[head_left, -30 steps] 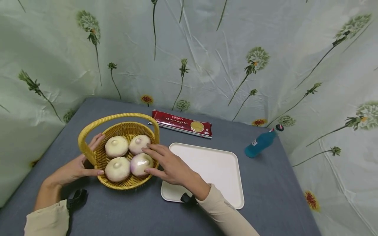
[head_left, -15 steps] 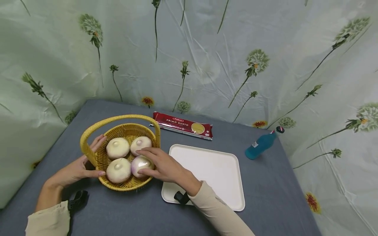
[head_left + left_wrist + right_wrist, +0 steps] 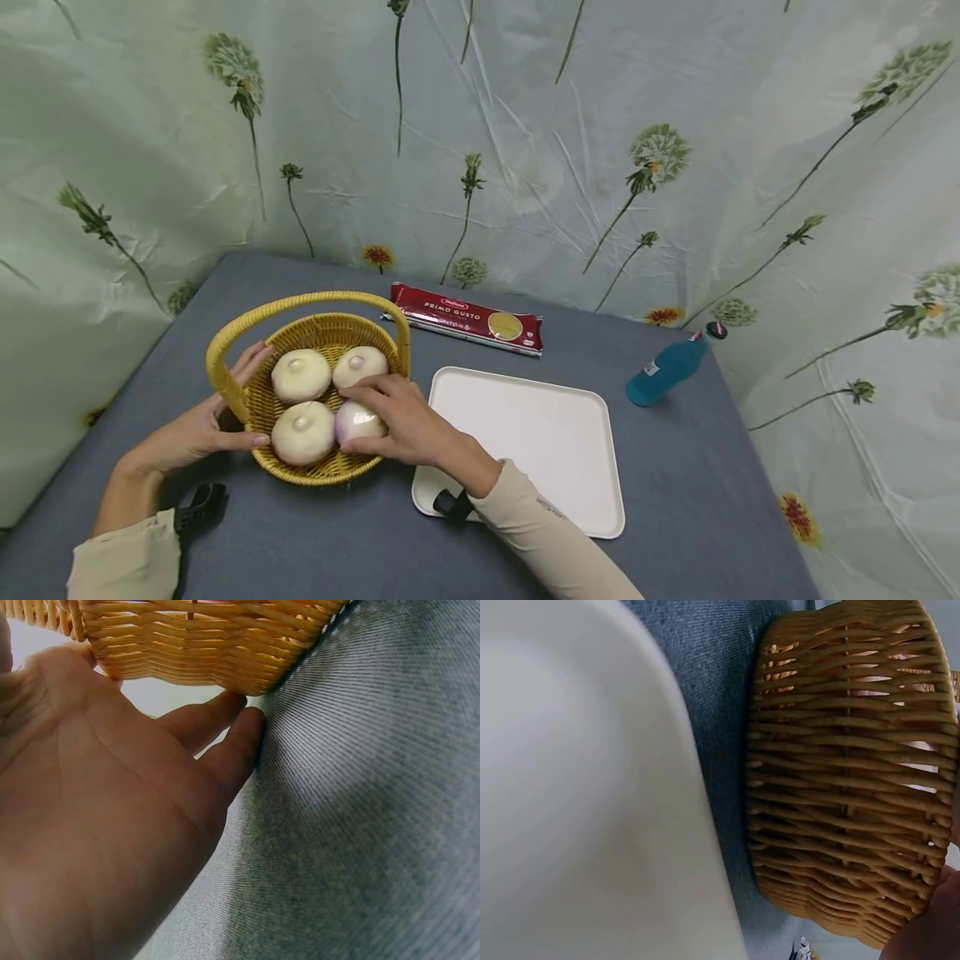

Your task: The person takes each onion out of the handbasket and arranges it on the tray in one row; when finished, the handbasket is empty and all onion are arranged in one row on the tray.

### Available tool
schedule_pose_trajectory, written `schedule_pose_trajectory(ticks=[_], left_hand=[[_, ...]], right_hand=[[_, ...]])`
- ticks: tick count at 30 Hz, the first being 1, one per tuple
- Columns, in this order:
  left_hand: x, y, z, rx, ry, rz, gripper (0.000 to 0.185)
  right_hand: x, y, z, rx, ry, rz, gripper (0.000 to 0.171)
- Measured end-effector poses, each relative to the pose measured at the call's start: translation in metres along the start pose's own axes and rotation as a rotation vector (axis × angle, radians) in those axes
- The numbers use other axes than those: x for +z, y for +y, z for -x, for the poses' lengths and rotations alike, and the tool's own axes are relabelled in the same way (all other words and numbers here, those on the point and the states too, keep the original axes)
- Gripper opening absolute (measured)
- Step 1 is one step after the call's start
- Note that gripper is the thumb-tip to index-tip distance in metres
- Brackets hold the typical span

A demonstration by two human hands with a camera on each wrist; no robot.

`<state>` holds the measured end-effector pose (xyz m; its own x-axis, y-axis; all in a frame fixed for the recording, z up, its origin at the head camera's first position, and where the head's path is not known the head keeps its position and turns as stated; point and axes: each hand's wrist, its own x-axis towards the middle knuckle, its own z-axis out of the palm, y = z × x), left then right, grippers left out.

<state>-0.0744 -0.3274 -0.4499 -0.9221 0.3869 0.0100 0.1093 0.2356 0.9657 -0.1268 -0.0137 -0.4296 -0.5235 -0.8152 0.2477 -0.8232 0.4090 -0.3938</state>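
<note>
Now closed over the near-right onion (image 3: 354,423) in the basket (image 3: 318,333), right hand (image 3: 405,421) with fingers curled across the top and thumb at the near side. Half a second back only laid on it, fingers flatter; a second back reaching, fingers spread above the rim. So: a reach turned into a grip, onion likely about ready to lift, though not yet raised, seated among the other three.

Left hand (image 3: 197,429) unchanged through all three moments: pressed against the basket's left wall, palm open, fingers straight beside the handle (image 3: 300,302) base, thumb along the near side. In the left wrist view, fingertips (image 3: 240,739) down at the cloth (image 3: 360,825) right under the weave (image 3: 195,645). Steadying, by the look of it.

Just right of the basket, white tray (image 3: 536,433), bare, its near-left corner under the right forearm. In the right wrist view, tray edge (image 3: 592,795) and basket wall (image 3: 847,780) apart, strip of grey cloth between. Farther back, pasta packet (image 3: 465,318); well off to the right, blue bottle (image 3: 670,365) lying tilted.
</note>
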Motion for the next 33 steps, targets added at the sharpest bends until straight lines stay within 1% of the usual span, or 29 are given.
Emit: schedule_pose_trajectory(ticks=[6, 9, 12, 16, 21, 26, 33], left_hand=[[-0.0011, 0.0005, 0.0004, -0.019, 0.003, 0.013, 0.112], [-0.0007, 0.0004, 0.0005, -0.011, -0.004, 0.007, 0.112], [0.0004, 0.0005, 0.0004, -0.009, -0.008, 0.01, 0.112], [0.0006, 0.0014, 0.0002, -0.008, -0.007, 0.015, 0.112], [0.0005, 0.0016, 0.0004, -0.009, 0.004, 0.018, 0.112], [0.0011, 0.0004, 0.0001, 0.001, -0.004, 0.028, 0.113], [0.0014, 0.0014, 0.0001, 0.0, 0.001, 0.01, 0.112]], right_hand=[[-0.0002, -0.0035, -0.0004, 0.035, -0.014, 0.05, 0.067], [-0.0006, -0.0051, -0.0018, 0.054, -0.035, 0.08, 0.07], [-0.0014, -0.0059, -0.0027, 0.069, -0.051, 0.083, 0.07], [-0.0015, -0.0061, -0.0023, 0.078, -0.048, 0.069, 0.065], [0.0007, -0.0042, -0.0013, 0.063, -0.011, 0.059, 0.06], [0.001, -0.0023, 0.001, 0.032, 0.039, 0.026, 0.059], [-0.0025, -0.0052, 0.0071, -0.007, 0.166, -0.044, 0.059]])
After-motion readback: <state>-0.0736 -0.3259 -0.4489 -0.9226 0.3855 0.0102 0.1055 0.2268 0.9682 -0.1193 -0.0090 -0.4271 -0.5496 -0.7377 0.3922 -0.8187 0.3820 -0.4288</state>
